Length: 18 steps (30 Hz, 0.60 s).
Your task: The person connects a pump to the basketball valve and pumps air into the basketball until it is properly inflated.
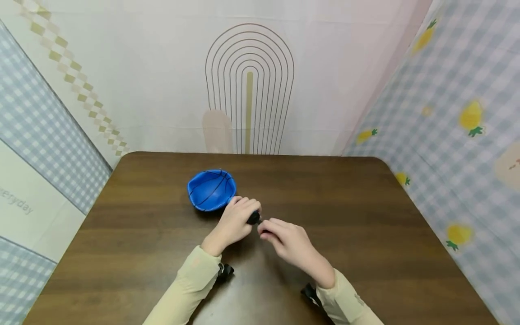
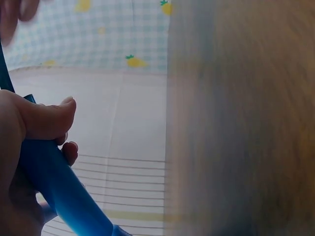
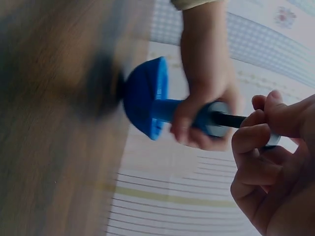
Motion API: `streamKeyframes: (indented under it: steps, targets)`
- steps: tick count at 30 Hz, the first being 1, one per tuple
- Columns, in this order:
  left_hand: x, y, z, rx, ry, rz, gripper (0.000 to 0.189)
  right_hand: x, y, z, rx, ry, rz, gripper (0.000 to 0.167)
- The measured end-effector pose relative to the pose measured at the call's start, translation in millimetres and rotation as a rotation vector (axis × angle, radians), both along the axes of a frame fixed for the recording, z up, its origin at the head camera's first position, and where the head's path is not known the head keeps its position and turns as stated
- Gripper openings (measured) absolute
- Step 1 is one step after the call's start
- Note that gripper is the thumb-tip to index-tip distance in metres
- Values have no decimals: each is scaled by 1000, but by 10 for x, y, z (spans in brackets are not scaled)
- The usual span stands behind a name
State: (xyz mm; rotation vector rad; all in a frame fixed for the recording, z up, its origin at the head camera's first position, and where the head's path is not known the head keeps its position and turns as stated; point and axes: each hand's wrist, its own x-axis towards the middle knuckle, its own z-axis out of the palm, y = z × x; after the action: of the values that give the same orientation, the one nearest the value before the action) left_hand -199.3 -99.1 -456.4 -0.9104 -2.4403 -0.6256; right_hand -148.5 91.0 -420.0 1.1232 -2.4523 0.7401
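Observation:
A blue basketball [image 1: 211,192] with black lines, caved in like a bowl, rests on the table left of my hands. Joined to it is a blue hand pump [image 3: 166,110], with a dark rod [image 3: 229,119] drawn partly out of its barrel. My left hand [image 1: 234,221] grips the pump barrel [image 2: 66,191], thumb along it, near the black end cap [image 1: 253,217]. My right hand [image 1: 290,241] curls its fingers round the handle [image 3: 271,141] at the rod's outer end, most of which is hidden by fingers. The needle end at the ball cannot be made out.
The brown wooden table [image 1: 349,203] spreads around the hands. Behind it hangs a pale curtain [image 1: 162,81] with arch lines; a blue checked cloth [image 1: 438,149] with pineapples stands at the right. Black wrist-worn devices [image 1: 225,273] sit under both forearms.

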Motion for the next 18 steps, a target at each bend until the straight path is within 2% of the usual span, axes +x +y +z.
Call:
streamKeyframes:
  steps: [4,7,11,14,18]
  targets:
    - [15,55,-61,-8,46,3,19,-111,-61,-64,51,-86,-4,4]
    - [6,64,-100,-25,68,24,19,-100,-44,-71,72,-118,-1,5]
    - [-14,47,-126,-34,62,39,18,84,71,-10,50,-137,-1,7]
    - [-31,32,-113,2,30,43,19,261,178,71,-2,-142,-5,10]
    - [-38,29,-82,39,-6,68,21,376,228,121,-18,-68,-21,13]
